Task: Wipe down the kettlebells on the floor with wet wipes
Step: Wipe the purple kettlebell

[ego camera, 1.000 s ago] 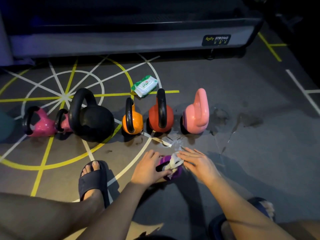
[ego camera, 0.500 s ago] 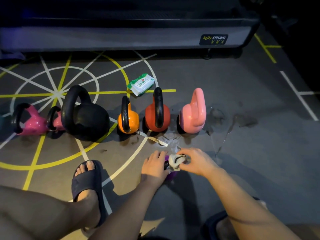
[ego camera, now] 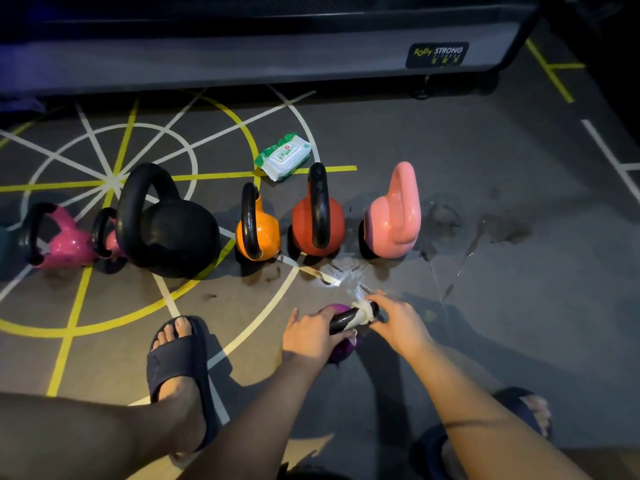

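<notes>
- The job looks partway done. A wet wipe is on the black handle of the purple kettlebell, which sits on the floor.
- Beyond the purple kettlebell is a row: a light pink kettlebell, a red kettlebell, an orange kettlebell, a big black kettlebell and two hot pink kettlebells.
- I cannot tell which of these are already clean. There are wet marks just beyond the purple kettlebell, so some may be done.
- The pack of wet wipes lies farther off, behind that row.
- The left hand has its grip curled round the purple kettlebell and seems to hold it steady.
- The right hand has a narrow grip — it pinches the wipe around the handle's right end.
</notes>
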`<state>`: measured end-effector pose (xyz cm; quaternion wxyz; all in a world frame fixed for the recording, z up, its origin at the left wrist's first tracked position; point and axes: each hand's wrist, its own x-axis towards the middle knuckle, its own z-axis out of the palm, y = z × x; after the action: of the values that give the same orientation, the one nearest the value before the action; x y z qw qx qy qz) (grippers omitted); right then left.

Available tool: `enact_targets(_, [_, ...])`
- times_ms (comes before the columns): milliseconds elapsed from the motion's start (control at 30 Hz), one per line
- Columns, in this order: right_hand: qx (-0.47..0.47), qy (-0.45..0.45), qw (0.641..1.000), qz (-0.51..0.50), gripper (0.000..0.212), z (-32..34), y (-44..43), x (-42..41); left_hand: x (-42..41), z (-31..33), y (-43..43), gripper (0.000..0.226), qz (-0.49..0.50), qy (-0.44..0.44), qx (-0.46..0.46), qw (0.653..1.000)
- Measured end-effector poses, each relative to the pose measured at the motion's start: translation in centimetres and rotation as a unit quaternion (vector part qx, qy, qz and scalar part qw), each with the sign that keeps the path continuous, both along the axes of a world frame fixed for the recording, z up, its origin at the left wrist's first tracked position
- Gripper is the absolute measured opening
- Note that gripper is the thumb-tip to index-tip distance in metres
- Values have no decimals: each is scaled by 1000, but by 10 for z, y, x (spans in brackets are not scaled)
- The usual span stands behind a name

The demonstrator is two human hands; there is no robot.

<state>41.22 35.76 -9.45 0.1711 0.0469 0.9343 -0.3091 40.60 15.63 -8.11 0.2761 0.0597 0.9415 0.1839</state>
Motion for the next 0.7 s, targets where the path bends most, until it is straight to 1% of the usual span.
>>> enact_targets(67, [-26,-49,998,-29,43,-3,-3,1,-1,0,-1,61,20,-20,36,999])
enact_targets(167, [-64,-91,992,-56,41,-4,-7,-3,-3,1,-3,62,34,-36,70,996])
enact_targets(267, [-87,-119,985,-91,39,-6,-11,-6,-3,-1,-3,63,40,-36,66,996])
enact_targets(333, [-91,-132,981,-108,40,-10,-13,-6,-4,-3,-2,67,39,-38,51,997])
enact_targets(433, [-72,-138,982,-104,44,-12,-12,-9,-7,-2,-1,75,38,-43,33,998])
enact_targets(533, [-28,-128,991,-39,41,-5,-9,-13,-10,-1,-3,77,28,-54,22,998])
enact_targets(633, [9,-134,990,-49,26,-3,-5,-6,-11,1,-5,81,24,-58,17,998])
enact_targets(700, [43,-126,989,-70,12,-7,2,3,-12,1,-5,82,23,-56,16,998])
